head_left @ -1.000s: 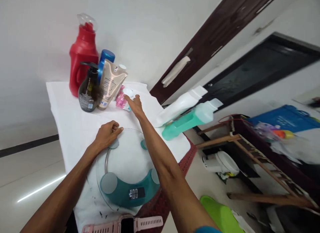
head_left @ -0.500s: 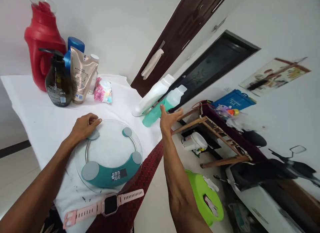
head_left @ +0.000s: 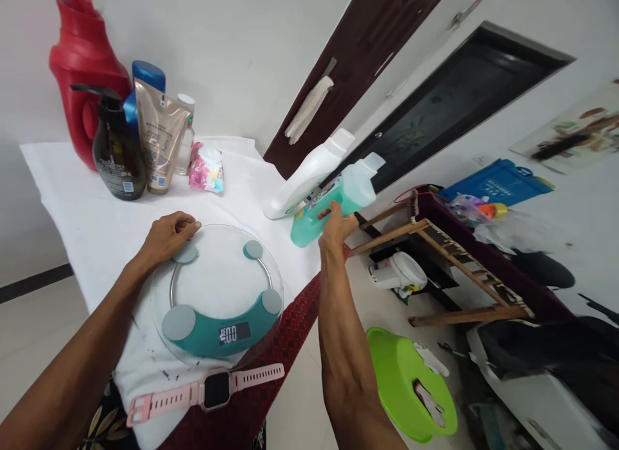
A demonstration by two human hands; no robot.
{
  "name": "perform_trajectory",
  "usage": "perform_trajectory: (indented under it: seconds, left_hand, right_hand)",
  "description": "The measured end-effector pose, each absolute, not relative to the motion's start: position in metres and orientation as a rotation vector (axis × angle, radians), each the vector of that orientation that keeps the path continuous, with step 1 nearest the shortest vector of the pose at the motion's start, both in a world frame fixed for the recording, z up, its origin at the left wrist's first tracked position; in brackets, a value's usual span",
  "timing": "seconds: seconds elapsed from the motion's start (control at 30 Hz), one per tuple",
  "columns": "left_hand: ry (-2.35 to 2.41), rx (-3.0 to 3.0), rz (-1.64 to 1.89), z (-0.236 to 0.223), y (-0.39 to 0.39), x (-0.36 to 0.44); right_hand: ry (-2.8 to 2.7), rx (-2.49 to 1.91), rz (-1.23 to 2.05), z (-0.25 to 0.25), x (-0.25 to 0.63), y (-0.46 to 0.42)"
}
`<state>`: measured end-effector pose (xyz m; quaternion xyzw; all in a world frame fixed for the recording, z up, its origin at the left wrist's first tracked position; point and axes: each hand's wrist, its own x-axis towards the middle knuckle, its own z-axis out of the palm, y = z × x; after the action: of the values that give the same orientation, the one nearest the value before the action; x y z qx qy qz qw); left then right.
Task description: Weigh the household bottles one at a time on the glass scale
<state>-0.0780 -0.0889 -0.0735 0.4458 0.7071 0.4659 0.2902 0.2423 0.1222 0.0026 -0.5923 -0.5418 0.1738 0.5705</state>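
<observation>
A round glass bathroom scale (head_left: 222, 337) with a teal band lies on the white cloth, its display lit and reading 0.0. My left hand (head_left: 169, 237) is at the scale's upper left rim, fingers curled and thumb against the edge beside a grey-teal foot pad. To the right, my right hand (head_left: 336, 225) is closed around the lower part of a bottle of green liquid (head_left: 314, 215); the far fingers are partly hidden. The bottle stands beside a white bottle (head_left: 309, 179). A pink smartwatch (head_left: 216, 389) lies stretched out just below the scale.
At the back left stand a red jug (head_left: 87, 69), a dark pump bottle (head_left: 118, 153), a gold tube (head_left: 159, 140) and a pink packet (head_left: 207, 168). The cloth's right edge drops near the green bottle. A lime tub (head_left: 406, 392) and white bucket (head_left: 399, 271) stand on the floor.
My right hand has gone from spread fingers beside the green bottle to closing around it. My left hand stays at the scale's rim. The view has shifted slightly.
</observation>
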Motion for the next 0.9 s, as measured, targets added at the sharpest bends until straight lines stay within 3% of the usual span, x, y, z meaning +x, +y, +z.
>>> perform_trajectory:
  seconds: [0.37,0.57,0.73,0.9]
  left_hand:
    - [1.86,1.182,1.281,-0.077,-0.091,-0.075]
    - [1.849,1.174,1.276,-0.078,-0.09,-0.075]
    - [1.838,1.141,1.311,-0.081,-0.091,-0.075]
    - [1.798,1.135,1.355,-0.084,-0.091,-0.076]
  right_hand:
    - [-1.005,-1.027,0.623,0.013,0.275,0.027]
    - [-1.111,-0.919,0.579,0.047,0.285,-0.048]
    - [-1.22,-0.849,0.75,0.076,0.263,-0.087]
    - [-1.212,-0.808,0.947,0.073,0.217,-0.107]
